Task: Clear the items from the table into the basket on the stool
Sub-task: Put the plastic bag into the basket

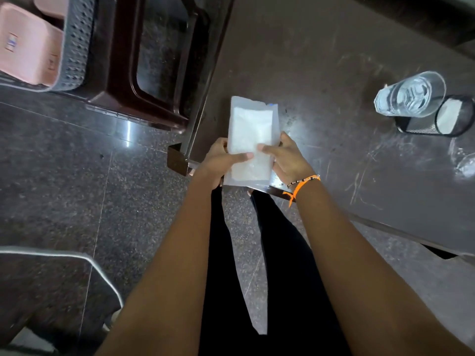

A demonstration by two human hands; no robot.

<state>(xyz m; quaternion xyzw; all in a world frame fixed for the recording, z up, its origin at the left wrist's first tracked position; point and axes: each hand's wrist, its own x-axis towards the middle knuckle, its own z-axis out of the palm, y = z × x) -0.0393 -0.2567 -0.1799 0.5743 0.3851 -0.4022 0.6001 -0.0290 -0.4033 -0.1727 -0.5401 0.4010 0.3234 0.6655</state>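
Item in hand: a flat white pouch [250,140], translucent at its sealed borders, is held above the near corner of the table [321,60].
Left hand [221,160]: fingers are curled under the pouch's left edge, with the thumb pressed across its face.
Right hand [288,158]: the right edge is pinched, thumb on top, fingers behind.
Handling estimate: the pouch is judged light and limp; flexing is expected if it is held by one end only. The film surface may be slippery.
Recommended hold: both long edges near the lower half, as gripped at present, or a flat pinch across the padded middle.
Destination: a grey perforated basket [74,47] is set on a dark brown stool [120,80] at the upper left; pink containers [28,47] are already inside it.
Remaining on table: a clear glass [411,95] lying beside a black mesh holder [442,119], well apart from the pouch.
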